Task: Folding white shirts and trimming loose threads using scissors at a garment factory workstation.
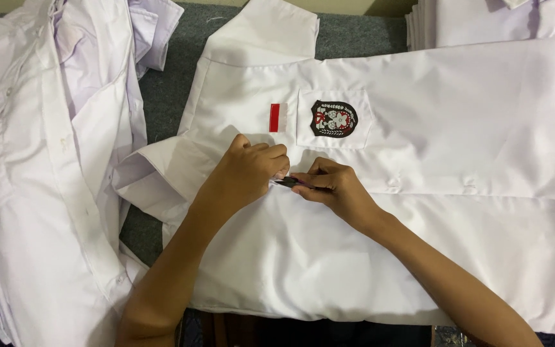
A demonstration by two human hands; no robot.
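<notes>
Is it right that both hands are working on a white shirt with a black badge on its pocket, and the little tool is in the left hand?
Not quite. The head view shows the small dark tool pinched in the right hand, not the left. The left hand presses the fabric beside it. The rest holds: a white shirt with a black badge on its pocket.
</notes>
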